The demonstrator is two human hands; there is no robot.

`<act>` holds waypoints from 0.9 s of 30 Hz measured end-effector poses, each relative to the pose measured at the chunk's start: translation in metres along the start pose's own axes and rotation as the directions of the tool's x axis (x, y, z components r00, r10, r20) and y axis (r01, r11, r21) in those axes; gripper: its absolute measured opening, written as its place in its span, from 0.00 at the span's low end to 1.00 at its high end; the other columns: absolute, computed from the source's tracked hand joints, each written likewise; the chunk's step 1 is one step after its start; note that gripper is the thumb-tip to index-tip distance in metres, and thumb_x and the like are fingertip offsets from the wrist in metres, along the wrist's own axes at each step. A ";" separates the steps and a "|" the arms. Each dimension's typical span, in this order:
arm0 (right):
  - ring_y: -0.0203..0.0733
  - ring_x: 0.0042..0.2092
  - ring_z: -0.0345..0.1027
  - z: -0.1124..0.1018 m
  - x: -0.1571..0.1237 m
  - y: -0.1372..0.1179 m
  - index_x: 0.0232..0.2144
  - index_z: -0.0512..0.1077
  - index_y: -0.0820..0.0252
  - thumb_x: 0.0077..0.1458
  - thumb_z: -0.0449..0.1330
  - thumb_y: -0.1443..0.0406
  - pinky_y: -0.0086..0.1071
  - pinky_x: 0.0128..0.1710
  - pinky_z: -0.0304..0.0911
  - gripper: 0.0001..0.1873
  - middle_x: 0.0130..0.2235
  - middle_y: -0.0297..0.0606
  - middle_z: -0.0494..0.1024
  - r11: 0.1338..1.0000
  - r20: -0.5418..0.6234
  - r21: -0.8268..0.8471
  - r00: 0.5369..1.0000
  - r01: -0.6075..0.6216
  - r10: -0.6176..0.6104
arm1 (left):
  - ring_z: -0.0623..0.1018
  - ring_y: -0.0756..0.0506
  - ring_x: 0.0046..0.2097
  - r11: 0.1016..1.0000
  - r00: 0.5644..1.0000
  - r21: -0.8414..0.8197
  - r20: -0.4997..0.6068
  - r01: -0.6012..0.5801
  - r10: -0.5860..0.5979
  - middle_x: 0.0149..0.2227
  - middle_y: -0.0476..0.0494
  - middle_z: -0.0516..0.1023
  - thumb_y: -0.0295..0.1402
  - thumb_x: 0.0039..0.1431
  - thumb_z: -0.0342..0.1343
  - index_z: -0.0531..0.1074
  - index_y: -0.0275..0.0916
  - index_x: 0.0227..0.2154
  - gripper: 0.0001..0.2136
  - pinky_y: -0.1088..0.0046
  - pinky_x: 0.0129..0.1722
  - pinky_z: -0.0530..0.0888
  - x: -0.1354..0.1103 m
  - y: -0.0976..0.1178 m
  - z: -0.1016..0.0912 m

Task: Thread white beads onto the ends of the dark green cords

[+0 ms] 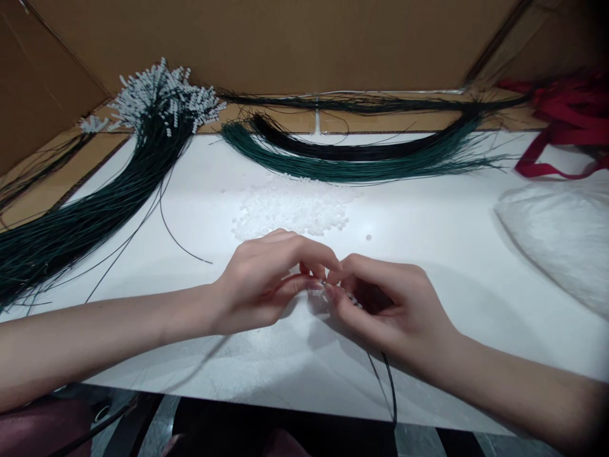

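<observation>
Fingertip to fingertip, my two hands meet above the front half of the white table. My left hand [271, 276] is closed in a pinch, thumb and forefinger on the small dark tip of a wire. My right hand [387, 295] pinches the same wire just beside it. A few white beads [354, 300] on the wire show between the right fingers. The dark wire [391, 387] hangs from under my right hand past the table's front edge. Most of the beaded part is hidden by the fingers.
Behind my hands lies a spread of loose white beads [295, 206], with a stray bead [368, 237] to the right. Dark green wires with beaded ends [157, 152] lie left. Bare wire bundles [352, 166], red ribbon [547, 149] and a clear plastic bag [561, 235] lie around. Cardboard walls [285, 44] stand behind.
</observation>
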State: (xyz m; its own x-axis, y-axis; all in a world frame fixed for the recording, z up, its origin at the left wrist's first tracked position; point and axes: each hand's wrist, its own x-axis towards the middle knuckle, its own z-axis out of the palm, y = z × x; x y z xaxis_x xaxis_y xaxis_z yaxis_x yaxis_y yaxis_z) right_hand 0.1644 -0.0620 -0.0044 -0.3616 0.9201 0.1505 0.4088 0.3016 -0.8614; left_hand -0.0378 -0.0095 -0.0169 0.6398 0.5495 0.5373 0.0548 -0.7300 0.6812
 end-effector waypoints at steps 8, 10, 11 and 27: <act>0.32 0.23 0.56 0.002 -0.001 0.003 0.34 0.68 0.56 0.62 0.57 0.70 0.28 0.22 0.53 0.04 0.23 0.28 0.65 0.999 -0.035 0.043 0.999 -0.029 0.030 | 0.78 0.48 0.37 0.999 0.998 0.002 -0.030 0.051 -0.051 0.37 0.45 0.79 0.23 0.59 0.60 0.71 0.41 0.45 0.12 0.73 0.33 0.76 0.001 0.002 -0.001; 0.32 0.23 0.58 0.003 0.000 0.003 0.34 0.68 0.57 0.62 0.57 0.68 0.28 0.22 0.54 0.03 0.23 0.29 0.67 0.997 -0.046 0.068 0.998 -0.041 0.044 | 0.78 0.49 0.37 0.999 0.998 -0.007 -0.039 0.050 -0.051 0.38 0.44 0.79 0.22 0.59 0.60 0.71 0.40 0.45 0.13 0.72 0.35 0.76 0.000 0.001 -0.002; 0.32 0.23 0.59 0.003 0.000 0.003 0.34 0.68 0.57 0.63 0.57 0.67 0.28 0.22 0.54 0.03 0.24 0.29 0.69 0.995 -0.052 0.086 0.997 -0.049 0.054 | 0.78 0.49 0.37 0.999 0.998 -0.010 -0.043 0.048 -0.048 0.39 0.44 0.79 0.21 0.59 0.60 0.71 0.40 0.46 0.13 0.72 0.35 0.77 -0.001 0.001 -0.002; 0.33 0.24 0.63 0.001 0.000 0.003 0.38 0.66 0.56 0.63 0.58 0.68 0.27 0.22 0.55 0.03 0.24 0.29 0.72 0.992 -0.058 0.107 0.996 -0.061 0.067 | 0.79 0.45 0.41 0.982 0.988 -0.109 -0.021 0.152 -0.155 0.39 0.42 0.78 0.26 0.63 0.55 0.70 0.40 0.49 0.12 0.70 0.37 0.77 0.000 0.007 -0.006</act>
State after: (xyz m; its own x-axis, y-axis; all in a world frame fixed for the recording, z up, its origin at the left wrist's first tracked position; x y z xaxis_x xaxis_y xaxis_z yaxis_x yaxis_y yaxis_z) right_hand 0.1646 -0.0614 -0.0081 -0.2842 0.9512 0.1201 0.3384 0.2167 -0.9157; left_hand -0.0420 -0.0121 -0.0093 0.6071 0.6646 0.4356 0.0678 -0.5895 0.8049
